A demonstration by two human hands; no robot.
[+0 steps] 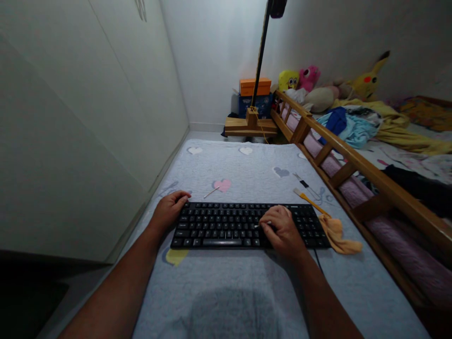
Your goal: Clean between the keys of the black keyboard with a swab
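just below the frame's middle lies the black keyboard (219, 227). right of centre, my right hand (281, 230) pinches a cotton swab (257, 226) over it; left of centre, my left hand (171, 208) rests at the keyboard's upper left corner, fingers bent, whether gripping i cannot tell.

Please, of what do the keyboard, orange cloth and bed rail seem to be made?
Keyboard: probably black plastic, mostly matte, with a sheen on the space bar. Orange cloth: likely dull fabric, since it lies in loose folds. Bed rail: apparently varnished wood, brown with glossy highlights.
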